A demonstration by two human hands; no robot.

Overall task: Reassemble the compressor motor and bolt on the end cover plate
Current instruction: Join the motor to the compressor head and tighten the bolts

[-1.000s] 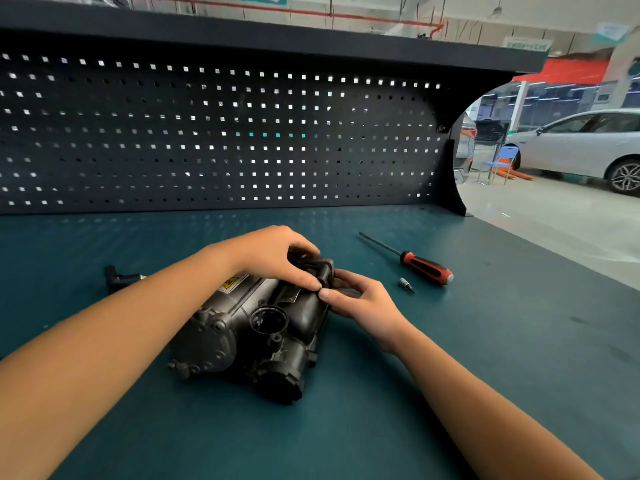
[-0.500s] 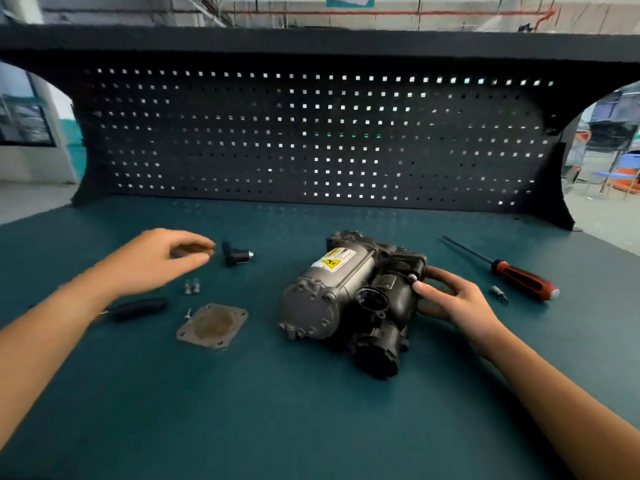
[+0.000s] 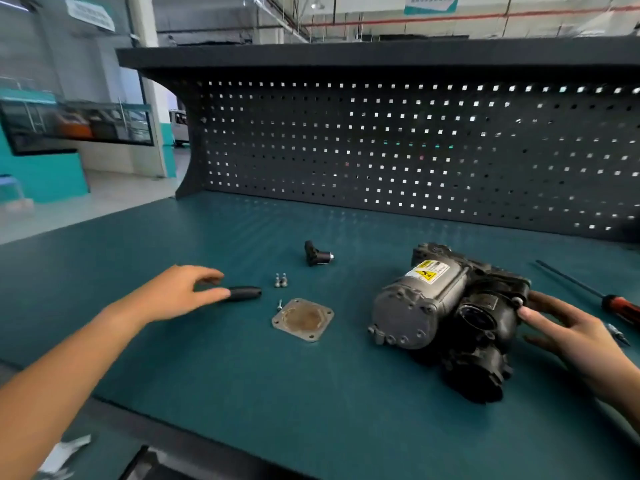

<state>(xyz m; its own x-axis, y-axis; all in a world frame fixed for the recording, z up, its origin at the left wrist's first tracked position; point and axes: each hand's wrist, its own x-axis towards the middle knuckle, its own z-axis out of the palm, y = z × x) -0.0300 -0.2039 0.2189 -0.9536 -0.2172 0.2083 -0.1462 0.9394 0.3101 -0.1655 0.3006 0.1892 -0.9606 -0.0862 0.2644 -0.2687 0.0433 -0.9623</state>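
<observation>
The left hand (image 3: pixel 180 292) has dropped away from the fitting (image 3: pixel 317 254) to the black handle (image 3: pixel 244 293) at centre left, and the view has swung left with it. The right hand (image 3: pixel 568 327) has stayed on the compressor (image 3: pixel 446 306).

The compressor lies on its side right of centre, round end face toward the camera and yellow label up. The right hand presses its right flank with fingers straight and spread, gripping nothing. The plate (image 3: pixel 303 319) lies flat on the mat (image 3: pixel 242 393) at centre frame, well apart from the compressor, between the two hands and touched by neither. It sits just lower right of the left hand's fingertips. One bolt (image 3: pixel 279 304) lies just off the plate's upper-left corner, and two more bolts (image 3: pixel 281 280) stand together above that. The left hand is loosely spread over the handle's left end, thumb against it and fingers not closed round it. A screwdriver (image 3: pixel 620 308) and a bit (image 3: pixel 616 334) lie at the right edge, near the right hand.

The risks, as I judge them:
- **Bolts:** they sit right beside the handle, so a careless lift or sweep of it could knock them rolling across the mat.
- **Compressor:** only a flat hand braces its rounded body, so it may rock or turn once a bolt is tightened.
- **Plate:** its face looks brown and soiled, which could spoil its seating if it is fitted as it is.
</observation>
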